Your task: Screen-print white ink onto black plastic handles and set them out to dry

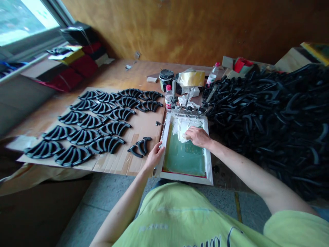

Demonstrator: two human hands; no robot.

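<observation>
A screen printing frame (210, 168) with a green mesh (185, 161) lies flat in front of me. White ink (177, 125) is smeared across the far part of the mesh. My right hand (197, 136) is closed on a white, ink-coated scraper (184, 132) over that part; its exact shape is partly hidden by ink and fingers. At the frame's left edge is my left hand (155, 155), its fingers curled against the rim. Just left of it, a few black curved handles (140, 146) lie on the cardboard (144, 128).
Rows of black curved handles (82, 133) cover the cardboard on the left. A big heap of black handles (269, 120) fills the right side. Beyond the frame stand a red-capped bottle (168, 98), another bottle (212, 75), a black tub (166, 79) and metal clamps (189, 109).
</observation>
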